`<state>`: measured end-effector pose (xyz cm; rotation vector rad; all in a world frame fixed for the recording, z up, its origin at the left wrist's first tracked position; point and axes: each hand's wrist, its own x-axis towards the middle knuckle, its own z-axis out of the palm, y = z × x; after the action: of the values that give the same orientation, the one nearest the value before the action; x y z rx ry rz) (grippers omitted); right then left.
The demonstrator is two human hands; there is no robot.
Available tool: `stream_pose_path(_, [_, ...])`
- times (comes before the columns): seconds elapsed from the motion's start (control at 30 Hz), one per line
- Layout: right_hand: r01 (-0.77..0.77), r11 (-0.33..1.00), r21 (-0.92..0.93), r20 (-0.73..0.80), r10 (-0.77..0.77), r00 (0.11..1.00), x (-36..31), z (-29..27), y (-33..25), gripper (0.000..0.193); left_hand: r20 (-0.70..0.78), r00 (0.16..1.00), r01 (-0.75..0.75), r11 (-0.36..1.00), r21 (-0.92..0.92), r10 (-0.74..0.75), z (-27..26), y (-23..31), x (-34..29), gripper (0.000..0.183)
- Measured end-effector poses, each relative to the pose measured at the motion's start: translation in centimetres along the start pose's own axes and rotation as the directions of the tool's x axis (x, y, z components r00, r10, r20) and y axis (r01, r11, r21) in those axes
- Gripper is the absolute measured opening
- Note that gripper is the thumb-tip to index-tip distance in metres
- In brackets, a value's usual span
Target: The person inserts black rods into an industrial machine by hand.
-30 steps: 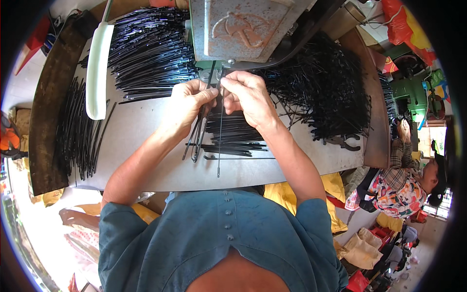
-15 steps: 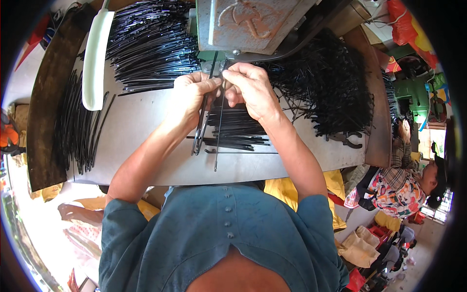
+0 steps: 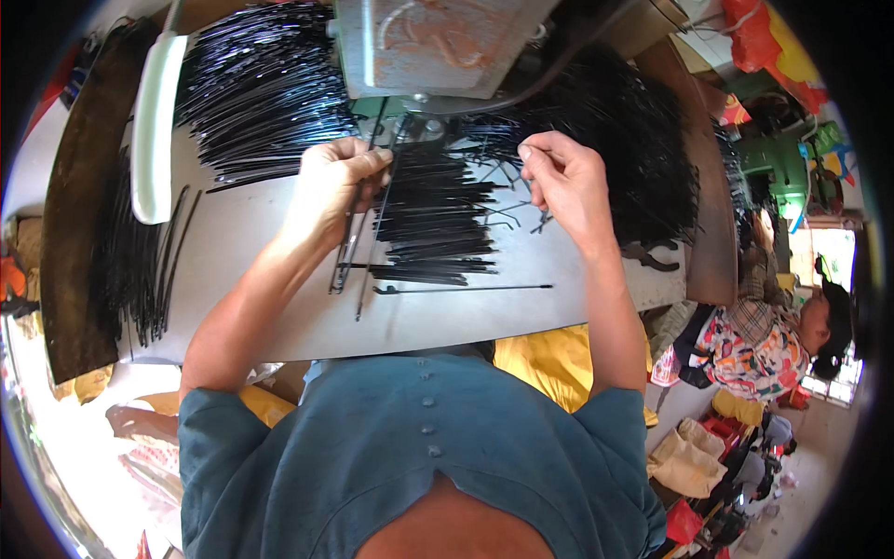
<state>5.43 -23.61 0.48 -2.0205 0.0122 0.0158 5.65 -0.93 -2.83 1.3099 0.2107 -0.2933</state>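
Observation:
My left hand point(image 3: 331, 191) is closed in a pinch around a few thin black umbrella ribs point(image 3: 345, 256), which slant toward the table's near edge below the machine head point(image 3: 447, 47). Away to the right, my right hand point(image 3: 575, 191) is raised near a tangled heap of black ribs point(image 3: 643, 140). Its thumb and fingers are pressed together; anything between them is too small to make out. Between my hands lies a stack of straight ribs point(image 3: 433, 214). One loose rib point(image 3: 475, 288) rests nearer to me.
At the far left is a big pile of ribs point(image 3: 265, 93), beside a white-sleeved lever point(image 3: 156, 130). More ribs point(image 3: 140, 252) lie along the raised wooden edge point(image 3: 79, 214). Pliers point(image 3: 652, 256) sit at the right. Another person point(image 3: 759, 345) is beyond the table.
My right hand has left the left hand's side and moved right, toward the tangled heap. The left hand keeps its ribs under the machine. The whole view has shifted slightly.

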Motion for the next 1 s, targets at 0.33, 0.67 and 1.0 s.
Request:
stream_pose_path(0.33, [0.319, 0.701, -0.638, 0.116, -0.323, 0.939, -2.4, -3.3, 1.2, 0.011, 0.068, 0.998, -0.017, 0.949, 0.315, -0.005, -3.7, 3.6, -0.7, 0.011])
stream_pose_path(0.67, [0.483, 0.598, -0.639, 0.419, -0.256, 0.871, -2.1, 0.7, 2.1, 0.009, 0.255, 0.852, -0.108, -0.322, 0.941, 0.457, -8.8, 5.3, -5.3, 0.023])
stream_pose_path(1.0, [0.423, 0.661, -0.620, 0.308, -0.291, 0.906, -2.3, 0.7, 1.5, 0.005, 0.589, 0.723, -0.530, -0.258, 0.808, 0.361, 0.3, -1.4, -0.6, 0.014])
